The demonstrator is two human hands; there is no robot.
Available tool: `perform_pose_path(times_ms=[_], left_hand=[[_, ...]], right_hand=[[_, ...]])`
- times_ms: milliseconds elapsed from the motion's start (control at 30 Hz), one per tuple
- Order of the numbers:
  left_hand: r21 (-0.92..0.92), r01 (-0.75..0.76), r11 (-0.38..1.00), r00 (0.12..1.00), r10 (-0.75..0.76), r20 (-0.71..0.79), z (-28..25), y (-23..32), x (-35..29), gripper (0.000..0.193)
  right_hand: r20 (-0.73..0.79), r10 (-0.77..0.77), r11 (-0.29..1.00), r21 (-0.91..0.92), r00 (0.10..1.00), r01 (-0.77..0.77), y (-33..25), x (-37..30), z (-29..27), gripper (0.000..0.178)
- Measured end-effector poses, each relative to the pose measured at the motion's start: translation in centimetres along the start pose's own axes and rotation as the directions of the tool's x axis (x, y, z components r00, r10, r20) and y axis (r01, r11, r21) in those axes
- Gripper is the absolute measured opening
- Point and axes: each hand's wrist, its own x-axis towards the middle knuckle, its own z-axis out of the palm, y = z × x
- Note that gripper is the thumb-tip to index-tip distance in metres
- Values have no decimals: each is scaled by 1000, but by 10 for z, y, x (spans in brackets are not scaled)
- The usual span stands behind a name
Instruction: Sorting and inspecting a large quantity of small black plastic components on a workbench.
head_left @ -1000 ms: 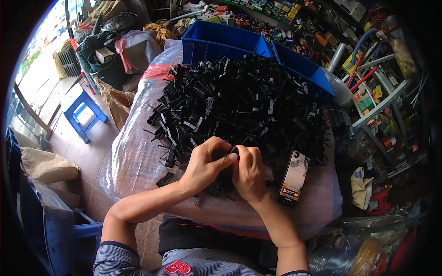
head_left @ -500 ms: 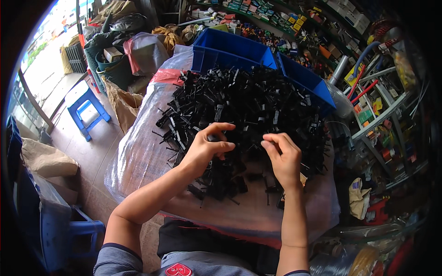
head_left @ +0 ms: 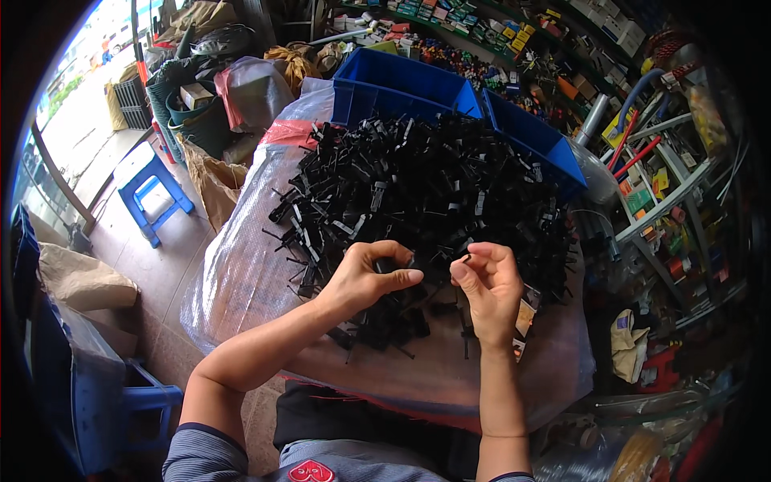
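Observation:
A broad heap of black plastic pieces (head_left: 418, 177), many with thin nail- or screw-like pins sticking out, lies on a translucent woven plastic sheet (head_left: 233, 281). Over the near part of the heap, my left hand (head_left: 371, 273) is curled around a black plastic piece that its fingers mostly hide. Beside it, my right hand (head_left: 491, 289) pinches a small thin dark piece (head_left: 466, 259) between thumb and fingertips. The two hands face each other with a narrow gap between. Several loose black pieces lie on the sheet below them.
Two blue bins (head_left: 401, 84) stand behind the heap. A blue and white stool (head_left: 152, 189) is on the floor at left, with a blue plastic chair (head_left: 104, 386) nearer. Metal racks (head_left: 666, 209) and shelves of small boxes (head_left: 490, 36) crowd the right and back.
My left hand has come slightly nearer and to the right. My right hand has turned and shifted slightly left, so the small dark piece in its fingertips now shows.

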Motion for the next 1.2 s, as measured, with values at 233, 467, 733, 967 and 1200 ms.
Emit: perform_pose_path(times_ms=[233,467,733,967,1200], left_hand=[[20,-63,998,997,62,43,4,-10,-1,19],[438,-555,707,807,585,77,18,-10,-12,29],[372,-497,784,851,524,31,14,-3,-10,20],[-177,245,953,967,-253,-20,3,10,-3,16],[9,-3,1000,998,4,-61,16,-10,-11,18]], right_hand=[[249,35,997,62,968,-52,17,-6,3,13],[382,328,775,415,864,-477,26,-13,-2,9],[333,367,896,123,868,-426,15,-13,-2,16],[396,-378,651,-529,837,544,11,-12,5,46],[350,-328,634,-608,878,479,21,-19,15,42]])
